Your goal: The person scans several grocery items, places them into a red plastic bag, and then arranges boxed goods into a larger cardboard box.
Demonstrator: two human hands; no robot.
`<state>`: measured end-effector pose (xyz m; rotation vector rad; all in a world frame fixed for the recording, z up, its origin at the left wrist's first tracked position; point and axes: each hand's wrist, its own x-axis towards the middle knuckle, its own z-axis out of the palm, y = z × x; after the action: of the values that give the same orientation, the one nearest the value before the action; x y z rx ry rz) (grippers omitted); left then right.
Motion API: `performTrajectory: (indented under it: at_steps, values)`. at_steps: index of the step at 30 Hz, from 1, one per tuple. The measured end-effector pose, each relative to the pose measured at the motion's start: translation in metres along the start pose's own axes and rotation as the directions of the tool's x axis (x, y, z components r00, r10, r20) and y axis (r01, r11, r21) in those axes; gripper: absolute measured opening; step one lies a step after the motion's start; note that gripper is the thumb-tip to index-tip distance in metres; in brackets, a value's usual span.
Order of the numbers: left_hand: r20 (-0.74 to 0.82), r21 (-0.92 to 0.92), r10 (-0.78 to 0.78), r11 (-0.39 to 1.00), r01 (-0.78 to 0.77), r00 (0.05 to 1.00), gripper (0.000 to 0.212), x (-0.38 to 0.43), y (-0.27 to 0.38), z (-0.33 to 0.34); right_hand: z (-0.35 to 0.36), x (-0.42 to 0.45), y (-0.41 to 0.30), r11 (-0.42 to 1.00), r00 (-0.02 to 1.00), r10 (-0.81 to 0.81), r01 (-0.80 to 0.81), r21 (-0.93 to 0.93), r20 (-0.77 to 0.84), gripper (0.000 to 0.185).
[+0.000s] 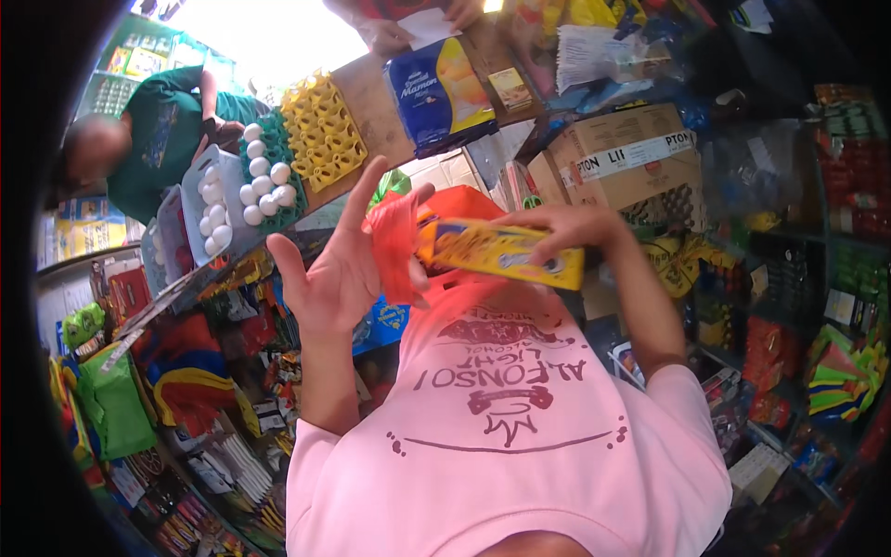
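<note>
A red plastic bag [395, 247] hangs by its handle part over the fingers of my left hand [334, 278], whose thumb and index finger are spread wide. My right hand [574, 233] grips a yellow printed pack [498, 254] by its right part. The far end of that pack lies at the bag's mouth, close to my left fingers; whether it is inside cannot be made out. More of the bag's red plastic [463, 202] shows behind the pack, in front of my pink shirt. Slight blur covers the pack and right hand.
On the wooden counter [376, 111] lie a blue-and-yellow cake pack [438, 94], a yellow egg tray [324, 132] and a green tray [296, 174] with white eggs. A person in green [160, 139] stands left; another person's hands [386, 35] hold white paper. A cardboard box [626, 157] stands right.
</note>
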<state>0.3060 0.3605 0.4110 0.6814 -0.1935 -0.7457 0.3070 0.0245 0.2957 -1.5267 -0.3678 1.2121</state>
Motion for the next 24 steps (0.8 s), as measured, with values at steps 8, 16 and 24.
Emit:
performTrajectory:
  at_steps: [8,16,24]
  values:
    - [0.098,0.298,-0.077,0.953,0.045,0.992,0.135,0.003,0.022,0.03,0.046,0.082,-0.101,0.534,0.986,-0.163,0.071,-0.842,-0.02,0.072]
    - [-0.114,0.121,0.004,0.993,0.01,0.993,0.12,-0.027,-0.015,-0.023,-0.062,0.103,-0.008,0.934,0.732,0.231,0.018,0.357,-0.641,0.058]
    - [-0.16,-0.002,0.038,0.999,-0.039,0.986,0.103,-0.01,-0.017,-0.029,-0.057,0.175,0.034,0.815,0.598,0.213,0.327,0.478,-0.773,0.04]
